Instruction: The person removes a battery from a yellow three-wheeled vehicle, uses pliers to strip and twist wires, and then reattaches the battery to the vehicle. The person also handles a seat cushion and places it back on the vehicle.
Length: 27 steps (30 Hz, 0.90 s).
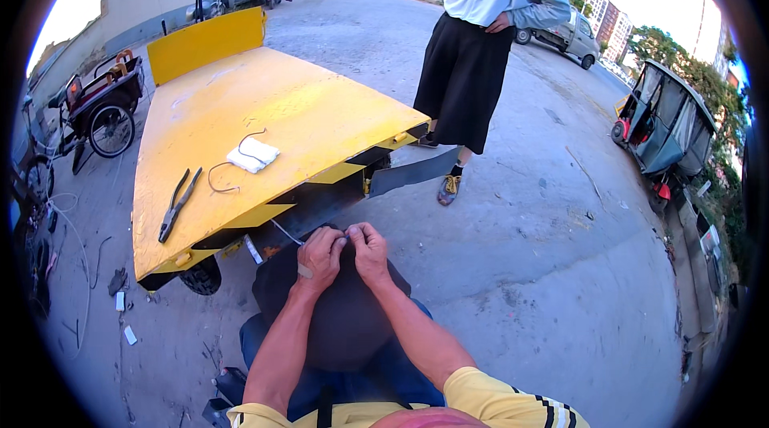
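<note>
My left hand (320,256) is closed at the end of a thin light-coloured wire or rod (284,230) coming from under the yellow cart's front edge. My right hand (367,253) pinches just beside it, fingertips nearly touching the left's; what it holds is hidden. Both are over a dark cloth (344,332) on my lap. On the yellow deck (192,116) lie black-handled pliers (178,208) and a white folded pad (253,154) with bent wire pieces (224,188). A dark strip (412,176) juts from the cart's right side.
A person in dark wide shorts (456,76) stands beside the cart. A cargo tricycle (112,120) is at left, with tangled cable and scraps on the pavement (521,284). A covered three-wheeler (665,124) and a grey small truck (561,40) are at right.
</note>
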Each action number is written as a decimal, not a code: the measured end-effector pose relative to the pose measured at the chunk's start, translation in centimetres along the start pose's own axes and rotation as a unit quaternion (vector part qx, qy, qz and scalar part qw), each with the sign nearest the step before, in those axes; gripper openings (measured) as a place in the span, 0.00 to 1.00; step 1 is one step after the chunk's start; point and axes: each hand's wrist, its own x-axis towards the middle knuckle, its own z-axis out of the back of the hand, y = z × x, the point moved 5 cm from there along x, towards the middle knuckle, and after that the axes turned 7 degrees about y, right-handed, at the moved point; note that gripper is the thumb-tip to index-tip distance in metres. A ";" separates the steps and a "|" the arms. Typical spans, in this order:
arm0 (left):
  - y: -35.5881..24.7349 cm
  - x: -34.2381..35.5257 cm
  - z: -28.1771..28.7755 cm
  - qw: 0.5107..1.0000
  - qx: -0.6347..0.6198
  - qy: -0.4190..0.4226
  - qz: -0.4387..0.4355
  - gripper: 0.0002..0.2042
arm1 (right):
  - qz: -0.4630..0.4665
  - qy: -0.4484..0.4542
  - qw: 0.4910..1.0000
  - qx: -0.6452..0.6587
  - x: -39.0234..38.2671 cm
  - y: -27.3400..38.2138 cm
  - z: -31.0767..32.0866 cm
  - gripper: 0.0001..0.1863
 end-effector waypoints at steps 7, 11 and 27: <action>-0.6 -0.1 0.5 1.000 0.027 0.004 -0.002 0.03 | -0.016 0.000 1.000 -0.009 -0.2 0.3 0.2 0.14; -0.6 0.1 0.6 1.000 0.008 -0.019 0.001 0.04 | -0.002 -0.013 1.000 -0.001 0.0 0.0 0.2 0.14; 0.4 0.0 0.5 1.000 -0.009 -0.021 0.016 0.04 | 0.016 -0.002 0.999 0.038 0.0 0.1 -0.3 0.11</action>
